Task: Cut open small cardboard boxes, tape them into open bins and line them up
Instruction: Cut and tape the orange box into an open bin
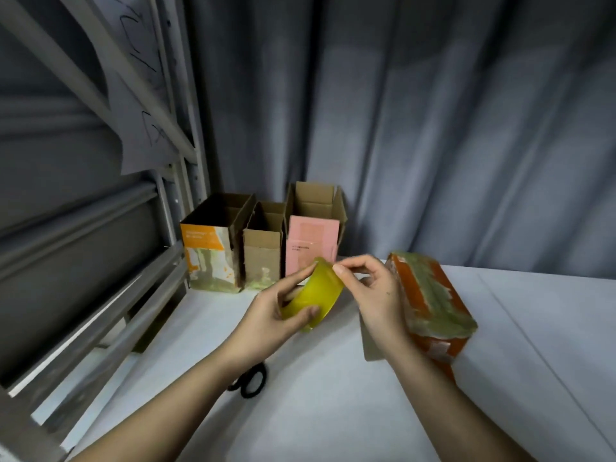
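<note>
My left hand (276,308) grips a yellow roll of tape (316,295) above the white table (333,411). My right hand (370,288) pinches at the roll's upper edge with thumb and forefinger. Just right of my right hand lies an orange box (440,305) on its side, patched with greenish tape. Three open bins stand in a row at the back: an orange-and-white bin (208,251), a plain brown bin (263,251) and a pink bin (310,241).
Black scissors (250,378) lie on the table under my left forearm. A grey metal shelf frame (100,278) runs along the left side. A grey curtain (433,128) hangs behind the table. A flat piece of cardboard (371,345) lies under my right wrist.
</note>
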